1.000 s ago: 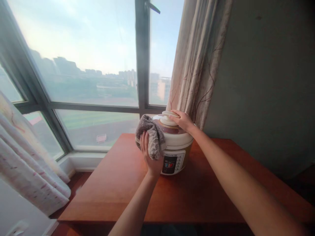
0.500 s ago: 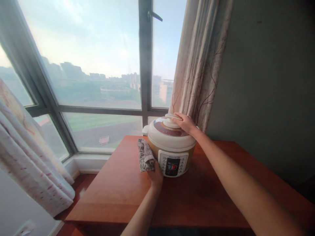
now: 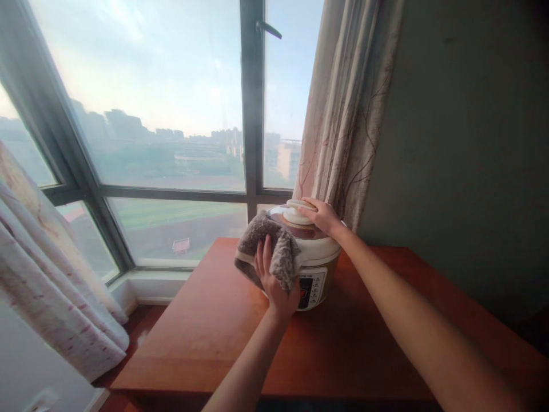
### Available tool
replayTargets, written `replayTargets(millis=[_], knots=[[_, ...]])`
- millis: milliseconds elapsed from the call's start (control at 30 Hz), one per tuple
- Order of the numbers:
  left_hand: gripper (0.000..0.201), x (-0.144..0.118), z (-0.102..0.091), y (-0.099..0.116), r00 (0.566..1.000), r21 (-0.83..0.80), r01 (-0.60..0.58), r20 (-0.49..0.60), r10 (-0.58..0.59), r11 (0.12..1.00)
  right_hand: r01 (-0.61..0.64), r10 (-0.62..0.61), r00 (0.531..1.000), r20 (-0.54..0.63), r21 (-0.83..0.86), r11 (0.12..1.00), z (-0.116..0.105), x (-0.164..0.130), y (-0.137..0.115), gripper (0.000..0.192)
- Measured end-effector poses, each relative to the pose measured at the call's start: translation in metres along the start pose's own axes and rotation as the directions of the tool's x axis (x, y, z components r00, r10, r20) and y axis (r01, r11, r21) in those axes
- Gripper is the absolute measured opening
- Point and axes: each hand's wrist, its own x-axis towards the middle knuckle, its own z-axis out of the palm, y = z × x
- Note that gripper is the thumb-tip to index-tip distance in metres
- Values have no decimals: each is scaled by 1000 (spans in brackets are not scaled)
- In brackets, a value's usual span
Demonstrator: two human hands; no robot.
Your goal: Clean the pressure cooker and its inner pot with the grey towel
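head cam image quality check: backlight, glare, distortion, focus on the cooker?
Head view: strong backlight from the window, sky near blown out and the skyline hazy; the wall on the right falls dark. Wide-angle bending shows in the slanted window frame at left. The cooker, grey cloth, left hand and right hand read fairly sharp; panel labels too small to read. Soft sheen on the table.

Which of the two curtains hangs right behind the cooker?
The beige curtain with branch pattern, on the right beside the wall, behind the cooker. The other curtain hangs far left.
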Motion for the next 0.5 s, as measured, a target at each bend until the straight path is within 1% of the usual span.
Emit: replayTargets(millis=[67,100,167,200,233,267,300,400,467,500], knots=[[63,10,-6,11,994,54,-101,43,99,993,0,0,1000,-3,4,1000,0,0,-1,50],[65,17,-8,14,988,68,-136,85,130,988,-2,2,1000,-5,0,1000,0,-1,-1,50],[66,36,-11,13,985,86,-131,122,120,988,-2,2,1000,-6,-17,1000,-1,0,-2,48],[64,49,-11,9,987,91,-98,135,85,991,2,-2,1000,-9,-26,1000,-1,0,-2,48],[61,64,-12,3,992,103,-41,126,28,994,7,-7,1000,-10,-31,1000,-1,1,-2,47],[55,79,-12,-5,992,99,5,127,-18,995,11,-12,1000,-11,-33,999,-1,1,-2,47],[49,95,-12,-15,987,75,43,152,-54,996,12,-13,1000,-12,-32,999,-1,2,-2,47],[41,134,-9,-49,946,-40,131,303,-113,991,11,-11,1000,-12,-31,999,0,3,-1,48],[39,149,-7,-70,899,-111,267,387,-206,957,11,-12,1000,-11,-39,999,0,3,-1,48],[38,153,-6,-79,876,-139,342,404,-263,929,11,-11,1000,-12,-42,999,0,3,-2,47]])
